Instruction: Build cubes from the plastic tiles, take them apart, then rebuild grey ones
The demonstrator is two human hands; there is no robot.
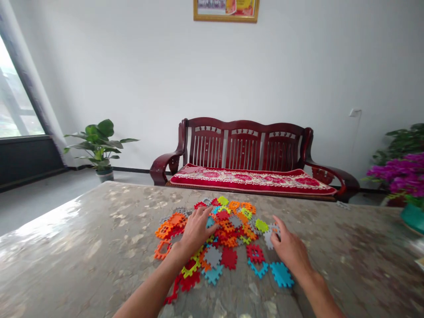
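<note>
A heap of several flat interlocking plastic tiles [228, 229] in orange, red, grey, blue and yellow-green lies on the marbled table [99, 247]. My left hand [196, 229] rests flat on the left part of the heap, fingers stretched toward a blue tile. My right hand [287, 245] is at the right edge of the heap, its fingertips on a grey tile [269, 237]. A blue tile [281, 274] and a red tile [255, 253] lie loose near my right wrist. Neither hand lifts anything.
Behind the table stands a dark red wooden bench [245, 154] with a red patterned cushion. A potted green plant [99, 148] is on the floor at left. Purple flowers in a teal pot [409, 185] sit at the table's right edge. A framed picture [226, 9] hangs on the wall.
</note>
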